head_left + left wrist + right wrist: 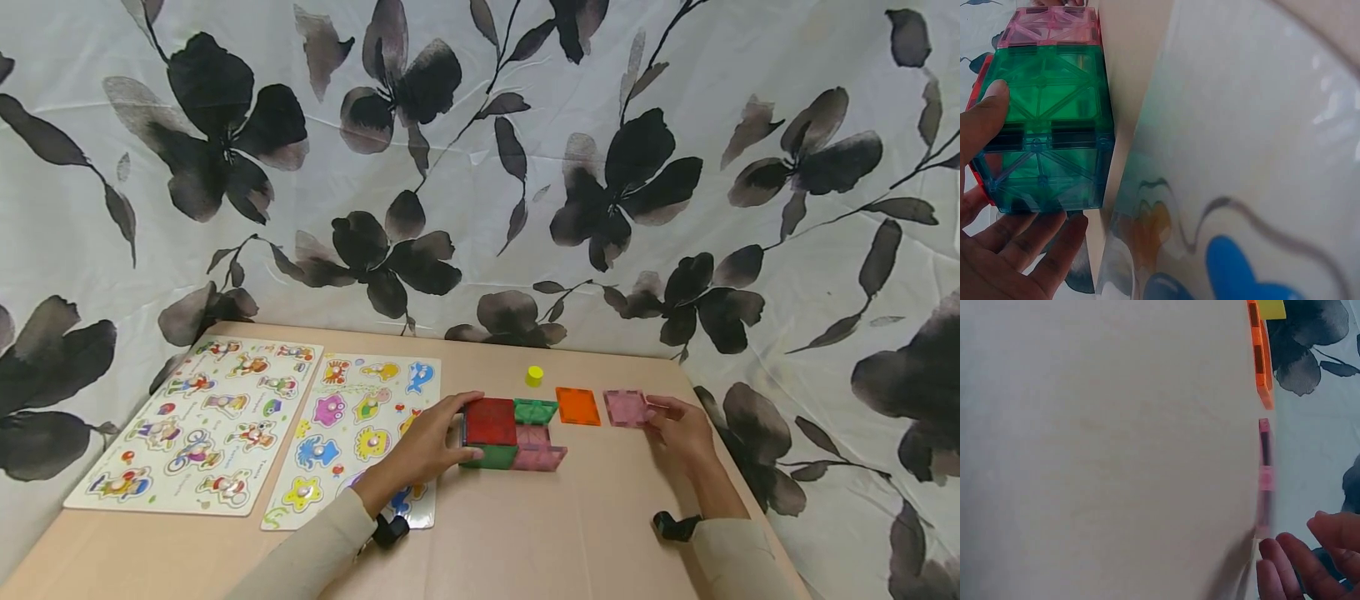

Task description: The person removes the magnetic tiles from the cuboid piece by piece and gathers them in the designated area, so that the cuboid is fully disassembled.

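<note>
My left hand [426, 443] grips the left end of a box built from magnetic tiles, thumb on a green side tile [1047, 84] and fingers around by a blue end tile [1044, 178]. A red tile [491, 421] forms part of the top. To its right are a green tile [535, 411] and pink tiles [542, 458], the box's right part looking uncovered. My right hand [686, 437] is at the right edge of a loose pink tile [626, 408] lying on the table. In the right wrist view its thumb and fingers stand apart, beside the tile's end.
An orange tile [577, 406] lies between the box and the loose pink tile. Behind it stands a small yellow cylinder [534, 376]. Two picture puzzle boards [251, 400] cover the table's left part. Floral cloth [495, 192] hangs behind the table [555, 533].
</note>
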The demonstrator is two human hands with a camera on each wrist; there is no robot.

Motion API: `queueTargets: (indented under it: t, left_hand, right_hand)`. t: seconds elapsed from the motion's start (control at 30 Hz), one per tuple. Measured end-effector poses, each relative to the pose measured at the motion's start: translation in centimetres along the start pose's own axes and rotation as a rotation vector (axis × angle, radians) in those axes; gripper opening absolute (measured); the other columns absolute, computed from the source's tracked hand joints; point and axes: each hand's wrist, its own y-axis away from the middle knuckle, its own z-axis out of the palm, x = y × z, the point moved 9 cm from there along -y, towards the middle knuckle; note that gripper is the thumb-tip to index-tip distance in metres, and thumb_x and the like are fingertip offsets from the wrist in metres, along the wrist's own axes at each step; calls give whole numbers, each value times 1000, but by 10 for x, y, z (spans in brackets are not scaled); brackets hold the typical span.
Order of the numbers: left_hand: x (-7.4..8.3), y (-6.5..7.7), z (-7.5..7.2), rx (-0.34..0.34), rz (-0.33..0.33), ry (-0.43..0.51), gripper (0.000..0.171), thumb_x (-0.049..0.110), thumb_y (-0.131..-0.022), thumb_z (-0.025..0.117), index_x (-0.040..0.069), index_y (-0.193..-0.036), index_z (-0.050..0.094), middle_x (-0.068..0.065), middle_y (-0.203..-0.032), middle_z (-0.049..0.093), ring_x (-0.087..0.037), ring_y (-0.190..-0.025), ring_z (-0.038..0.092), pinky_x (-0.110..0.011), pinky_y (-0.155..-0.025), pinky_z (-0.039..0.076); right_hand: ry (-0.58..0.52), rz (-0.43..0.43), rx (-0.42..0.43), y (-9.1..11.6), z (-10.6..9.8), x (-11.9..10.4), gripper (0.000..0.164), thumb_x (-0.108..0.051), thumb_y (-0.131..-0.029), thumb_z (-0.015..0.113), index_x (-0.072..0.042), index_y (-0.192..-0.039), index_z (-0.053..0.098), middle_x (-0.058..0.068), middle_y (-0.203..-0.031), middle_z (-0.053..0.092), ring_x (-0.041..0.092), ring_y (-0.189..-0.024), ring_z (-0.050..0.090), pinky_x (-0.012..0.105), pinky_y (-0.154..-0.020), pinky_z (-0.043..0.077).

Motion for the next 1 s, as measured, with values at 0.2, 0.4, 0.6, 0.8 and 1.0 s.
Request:
queueTargets:
  t: [0.2, 0.4, 0.6, 0.8, 1.0]
  left_hand:
    - [-2, 0, 0, -6, -15, -7, 89, 30, -86, 91, 25, -161, 43, -4, -160, 54, -32, -147, 53, -59, -121, 45]
    - [-2, 0, 0, -2, -9, -11, 88, 30, -86, 91, 28, -160, 43, -1, -160, 54, -29, -149, 51, -57, -123, 44]
    - [-2, 1, -1, -6, -8, -3, 89, 32, -87, 90, 28, -162, 42, -1, -161, 52, -29, -150, 50, -56, -122, 45]
    - [-3, 1, -1, -5, -14, 6, 88, 32, -87, 89, 30, -161, 42, -1, -161, 52, -29, -150, 49, -57, -122, 45]
    - [-3, 0, 1, -10, -13, 12, 88, 31, -88, 89, 27, -162, 42, -2, -161, 52, -30, -150, 50, -58, -120, 47]
  right_hand:
    - [93, -95, 46, 21, -8, -27, 37, -12, -106, 64, -8, -143, 65, 21, -146, 65, 42, -130, 64, 3, -78, 51]
    - [94, -278, -12, 55, 8, -68, 38, -11, -103, 70, -16, -141, 69, 13, -136, 74, 27, -121, 69, 2, -85, 51]
    - [29, -394, -210, 88, 50, -89, 42, -14, -96, 79, -12, -137, 71, 11, -132, 75, 15, -112, 74, 11, -92, 56]
    - [-20, -392, -410, 108, 97, -89, 46, -8, -94, 80, -8, -139, 69, 13, -135, 74, 19, -111, 77, 17, -94, 59]
    - [40, -426, -409, 115, 117, -90, 36, -15, -94, 82, -12, -129, 76, 7, -125, 78, 17, -105, 76, 21, -92, 61]
